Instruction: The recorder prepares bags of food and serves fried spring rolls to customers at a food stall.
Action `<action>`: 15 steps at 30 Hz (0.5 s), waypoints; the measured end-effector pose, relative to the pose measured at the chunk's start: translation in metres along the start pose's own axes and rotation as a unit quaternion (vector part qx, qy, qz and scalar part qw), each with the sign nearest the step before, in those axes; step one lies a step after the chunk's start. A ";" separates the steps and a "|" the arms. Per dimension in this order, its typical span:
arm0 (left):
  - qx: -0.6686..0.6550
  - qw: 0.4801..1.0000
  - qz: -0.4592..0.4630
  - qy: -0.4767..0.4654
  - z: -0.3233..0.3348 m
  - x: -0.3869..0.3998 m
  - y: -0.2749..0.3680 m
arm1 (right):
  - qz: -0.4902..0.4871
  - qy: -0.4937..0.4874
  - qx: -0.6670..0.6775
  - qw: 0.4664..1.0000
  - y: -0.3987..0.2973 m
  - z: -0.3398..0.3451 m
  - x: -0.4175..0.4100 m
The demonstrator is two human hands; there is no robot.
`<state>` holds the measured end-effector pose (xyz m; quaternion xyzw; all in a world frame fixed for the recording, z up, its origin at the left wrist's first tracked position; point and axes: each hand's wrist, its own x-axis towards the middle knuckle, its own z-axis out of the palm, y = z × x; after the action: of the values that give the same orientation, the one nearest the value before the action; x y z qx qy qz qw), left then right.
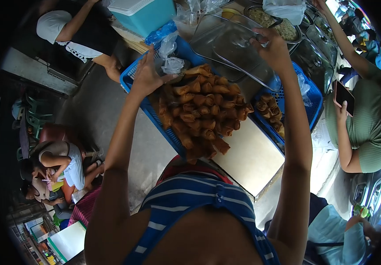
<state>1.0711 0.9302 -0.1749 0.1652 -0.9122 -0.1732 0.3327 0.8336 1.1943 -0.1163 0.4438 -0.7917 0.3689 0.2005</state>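
Note:
My right hand grips the knob of a clear lid with a metal rim, raised and tilted over the food trays. My left hand has its fingers spread at the far left edge of a blue plastic basket, beside a knotted clear plastic bag. I cannot tell whether it touches the bag. Many fried brown rolls are heaped in that basket, some jutting over its near edge. A second blue basket to the right holds more browned wrapped pieces.
A teal cooler with a white lid stands at the back left. Metal trays with lids and a noodle-like dish are at the back right. A person holding a phone stands at the right; several others are around.

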 end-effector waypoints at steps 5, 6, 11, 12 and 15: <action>0.006 0.979 0.045 -0.197 0.004 0.041 -0.040 | -0.012 -0.162 0.157 0.974 -0.074 -0.003 -0.010; 0.001 0.979 0.052 -0.199 0.003 0.048 -0.037 | -0.011 -0.161 0.157 0.974 -0.082 0.000 -0.014; -0.174 0.968 -0.072 -0.163 -0.021 0.068 -0.044 | -0.079 -0.358 0.200 0.909 -0.144 0.027 -0.027; -0.178 0.967 -0.067 -0.169 -0.028 0.074 -0.033 | -0.072 -0.355 0.197 0.911 -0.151 0.036 -0.029; -0.330 0.929 -0.136 -0.095 -0.061 0.085 -0.006 | -0.106 -0.304 0.119 0.939 -0.177 0.072 -0.037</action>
<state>1.0516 0.8775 -0.0867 0.1513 -0.8000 -0.5225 0.2531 1.0044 1.1007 -0.1148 0.6370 -0.7132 0.2851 -0.0659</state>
